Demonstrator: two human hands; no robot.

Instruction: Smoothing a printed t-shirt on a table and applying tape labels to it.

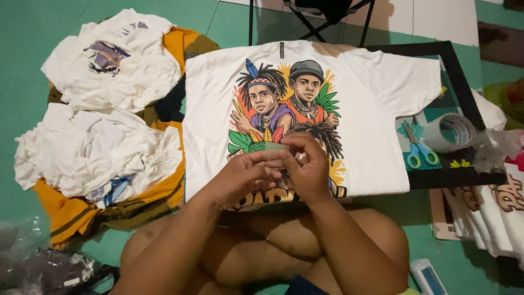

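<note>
A white T-shirt (371,109) with a colourful print of figures lies flat on the floor in front of me. Over its lower middle, my left hand (240,177) and my right hand (308,166) meet, fingers pinched together on a small pale green piece (271,146), thin like tape or a sticker. Both hands hold it just above the print. My crossed legs (262,240) sit below the shirt's hem.
Crumpled white shirts (103,109) lie on an orange cloth (174,43) at the left. A black-framed board (458,76) at the right carries a tape roll (450,131) and green-handled scissors (417,147). Folded printed shirts (502,213) sit at the far right. A folding chair (327,13) stands behind.
</note>
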